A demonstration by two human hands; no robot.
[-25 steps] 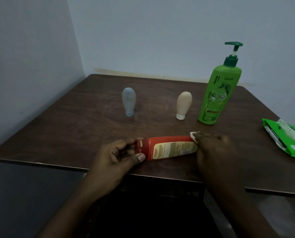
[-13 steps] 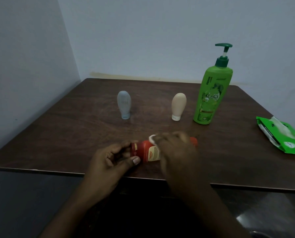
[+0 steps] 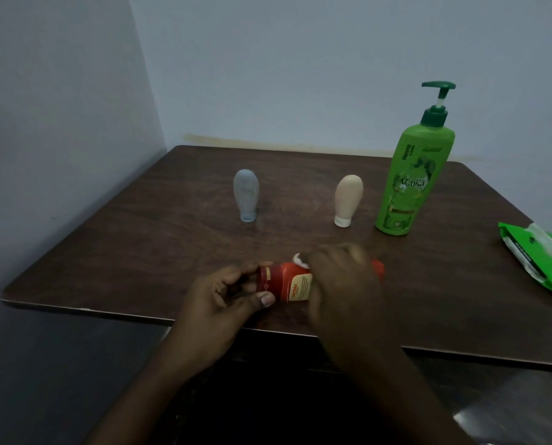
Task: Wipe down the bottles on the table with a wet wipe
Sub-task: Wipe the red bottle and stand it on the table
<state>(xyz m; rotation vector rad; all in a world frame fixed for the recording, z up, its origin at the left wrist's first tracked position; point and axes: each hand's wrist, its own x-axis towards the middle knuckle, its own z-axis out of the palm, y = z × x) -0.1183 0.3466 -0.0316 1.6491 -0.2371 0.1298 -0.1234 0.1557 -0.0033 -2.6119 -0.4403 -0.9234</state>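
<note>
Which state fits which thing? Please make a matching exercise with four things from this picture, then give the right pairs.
Things:
1. red bottle
2. green pump bottle
3. wipe pack
4. beige bottle

States:
A. stands on its white cap
B. lies on its side, held by both hands
C. lies at the table's right edge
D. upright, tallest on the table

Pairs: 1-B, 2-D, 3-C, 4-A

Four bottles (image 3: 409, 175), one wipe pack (image 3: 537, 261), one wipe (image 3: 300, 260), two hands (image 3: 223, 303).
</note>
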